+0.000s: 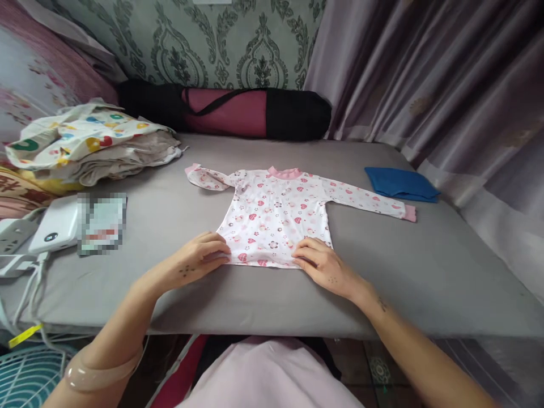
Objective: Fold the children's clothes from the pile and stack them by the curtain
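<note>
A small white long-sleeved shirt [278, 218] with pink hearts, flowers and a pink collar lies flat on the grey-covered surface [263, 300], collar away from me. Its right-hand sleeve stretches straight out, while the left-hand one is bent and bunched. My left hand [204, 258] pinches the hem at the lower left corner. Near the hem's lower right, my right hand [325, 263] has its fingers closed on the fabric. A folded blue cloth [402, 184] lies beyond the right-hand sleeve.
A black and maroon long bag [225, 110] lies along the wall. Piled patterned cloths [93, 141] are at the back left. A white power bank [57, 224], cables, a power strip [15, 235] and a blurred packet [102, 224] sit at the left; a fan [32, 377] stands below.
</note>
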The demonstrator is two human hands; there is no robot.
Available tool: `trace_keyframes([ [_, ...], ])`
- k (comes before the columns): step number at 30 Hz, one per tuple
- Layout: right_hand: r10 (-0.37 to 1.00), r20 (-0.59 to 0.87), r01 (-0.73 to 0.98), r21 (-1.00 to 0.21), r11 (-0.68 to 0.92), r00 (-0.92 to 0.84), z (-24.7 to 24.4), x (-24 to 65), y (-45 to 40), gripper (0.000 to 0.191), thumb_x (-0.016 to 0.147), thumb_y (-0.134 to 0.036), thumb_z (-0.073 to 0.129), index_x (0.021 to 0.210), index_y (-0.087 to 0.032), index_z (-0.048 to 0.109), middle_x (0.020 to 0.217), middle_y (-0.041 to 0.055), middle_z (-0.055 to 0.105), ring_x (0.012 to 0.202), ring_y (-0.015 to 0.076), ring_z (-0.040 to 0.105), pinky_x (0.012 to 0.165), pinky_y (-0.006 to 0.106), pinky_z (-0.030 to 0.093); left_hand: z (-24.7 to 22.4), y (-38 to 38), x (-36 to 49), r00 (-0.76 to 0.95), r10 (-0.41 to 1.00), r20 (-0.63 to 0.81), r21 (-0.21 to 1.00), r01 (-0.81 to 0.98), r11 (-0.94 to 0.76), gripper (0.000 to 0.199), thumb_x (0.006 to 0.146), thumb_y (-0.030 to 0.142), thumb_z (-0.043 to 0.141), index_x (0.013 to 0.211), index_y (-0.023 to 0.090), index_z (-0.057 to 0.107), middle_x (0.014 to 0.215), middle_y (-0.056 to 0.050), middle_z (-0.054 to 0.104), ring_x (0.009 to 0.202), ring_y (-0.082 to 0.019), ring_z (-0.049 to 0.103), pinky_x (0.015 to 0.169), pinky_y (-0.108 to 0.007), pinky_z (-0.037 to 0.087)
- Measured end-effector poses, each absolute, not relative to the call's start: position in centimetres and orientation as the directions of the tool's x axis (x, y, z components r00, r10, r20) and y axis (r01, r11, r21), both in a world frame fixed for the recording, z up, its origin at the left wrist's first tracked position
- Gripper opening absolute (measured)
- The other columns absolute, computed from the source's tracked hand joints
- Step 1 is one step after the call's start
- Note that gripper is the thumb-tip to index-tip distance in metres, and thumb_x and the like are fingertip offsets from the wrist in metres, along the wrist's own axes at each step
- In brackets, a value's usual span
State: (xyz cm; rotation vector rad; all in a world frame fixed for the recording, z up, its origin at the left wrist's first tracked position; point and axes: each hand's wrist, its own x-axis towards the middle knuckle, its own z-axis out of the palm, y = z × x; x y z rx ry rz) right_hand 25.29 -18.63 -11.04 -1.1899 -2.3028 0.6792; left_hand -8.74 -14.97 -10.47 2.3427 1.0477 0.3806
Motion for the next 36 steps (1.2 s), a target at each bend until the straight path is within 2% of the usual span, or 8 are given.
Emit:
trace_keyframes([
  [10, 0.900, -0.065, 0.552, -0.808, 0.205, -0.431, -10.8, 25.7, -16.6, 0.036, 0.100, -0.039, 0.041, 0.079, -0.020, 0.063, 0.084, 0.0033, 0.066, 0.078, 0.0154, 0.062, 0.075, 0.029, 0.049, -9.6, -14.1, -9.2, 0.590, 0.807, -0.020, 0.655, 0.617, -0.435, 0.037, 0.099, 0.044, 0.040, 0.092, 0.018, 0.067, 0.090, -0.005, 0.065, 0.081, -0.017, 0.060, 0.072, -0.025, 0.050],
  [12, 0.926, -0.041, 0.610, -0.763, 0.214, -0.376, -10.9, 25.5, -16.1, 0.037, 0.099, -0.041, 0.041, 0.081, -0.020, 0.065, 0.085, 0.0048, 0.068, 0.081, 0.0174, 0.063, 0.076, 0.031, 0.051, -10.0, -13.8, -9.2, 0.590, 0.806, 0.052, 0.592, 0.632, -0.501, 0.036, 0.097, 0.046, 0.046, 0.111, 0.020, 0.066, 0.116, -0.010, 0.065, 0.106, -0.024, 0.060, 0.091, -0.034, 0.049],
  [15, 0.925, 0.145, 0.736, -0.569, 0.368, -0.351, -11.2, 24.8, -15.5, 0.029, 0.096, -0.037, 0.047, 0.109, -0.020, 0.067, 0.120, 0.0108, 0.066, 0.112, 0.0245, 0.059, 0.096, 0.040, 0.047, -10.8, -13.7, -9.3, 0.654, 0.754, 0.057, 0.517, 0.627, -0.583, 0.051, 0.091, 0.051, 0.055, 0.137, 0.028, 0.053, 0.149, -0.010, 0.046, 0.138, -0.031, 0.038, 0.111, -0.045, 0.037],
  [19, 0.848, 0.073, 0.776, -0.369, 0.512, -0.525, -10.6, 24.2, -14.4, 0.035, 0.095, -0.034, 0.049, 0.126, -0.025, 0.062, 0.141, 0.0091, 0.055, 0.130, 0.0260, 0.050, 0.107, 0.044, 0.040, -10.4, -13.1, -10.0, 0.669, 0.743, -0.022, 0.626, 0.588, -0.512, 0.047, 0.092, 0.049, 0.055, 0.135, 0.030, 0.057, 0.146, -0.008, 0.051, 0.132, -0.028, 0.048, 0.105, -0.038, 0.044],
  [23, 0.869, 0.053, 0.789, -0.394, 0.471, -0.492, -9.2, 23.7, -11.3, 0.030, 0.096, -0.032, 0.044, 0.111, -0.025, 0.070, 0.125, 0.0061, 0.067, 0.115, 0.0229, 0.062, 0.097, 0.037, 0.048, -9.7, -9.6, -12.5, 0.309, 0.951, -0.022, 0.830, 0.536, -0.155, 0.037, 0.087, 0.050, 0.058, 0.106, 0.021, 0.070, 0.106, -0.008, 0.073, 0.093, -0.022, 0.068, 0.075, -0.029, 0.054],
  [27, 0.891, 0.120, 0.762, -0.476, 0.439, -0.438, -9.3, 21.2, -6.2, 0.031, 0.094, -0.028, 0.045, 0.110, -0.023, 0.071, 0.119, 0.0052, 0.070, 0.111, 0.0218, 0.064, 0.095, 0.035, 0.049, -10.2, -3.6, -15.7, -0.256, 0.966, -0.044, 0.938, 0.322, 0.128, 0.038, 0.080, 0.047, 0.061, 0.101, 0.015, 0.064, 0.085, -0.010, 0.071, 0.072, -0.019, 0.067, 0.059, -0.026, 0.051],
  [31, 0.906, 0.169, 0.742, -0.526, 0.415, -0.388, -10.5, 16.7, -0.7, 0.034, 0.091, -0.018, 0.043, 0.111, -0.019, 0.070, 0.118, 0.0074, 0.070, 0.112, 0.0216, 0.064, 0.099, 0.035, 0.047, -10.8, 2.5, -15.9, -0.374, 0.927, -0.021, 0.880, 0.432, 0.195, 0.036, 0.083, 0.026, 0.053, 0.116, 0.014, 0.059, 0.097, -0.011, 0.069, 0.076, -0.019, 0.068, 0.064, -0.027, 0.052],
  [36, 0.919, 0.231, 0.726, -0.563, 0.395, -0.321, -12.6, 11.9, 4.7, 0.039, 0.090, -0.010, 0.039, 0.118, -0.012, 0.067, 0.125, 0.0125, 0.067, 0.120, 0.0207, 0.060, 0.106, 0.033, 0.041, -12.3, 8.1, -14.2, -0.405, 0.914, -0.021, 0.822, 0.514, 0.246, 0.052, 0.071, 0.012, 0.059, 0.123, 0.012, 0.058, 0.127, -0.018, 0.061, 0.112, -0.028, 0.062, 0.089, -0.033, 0.050],
])
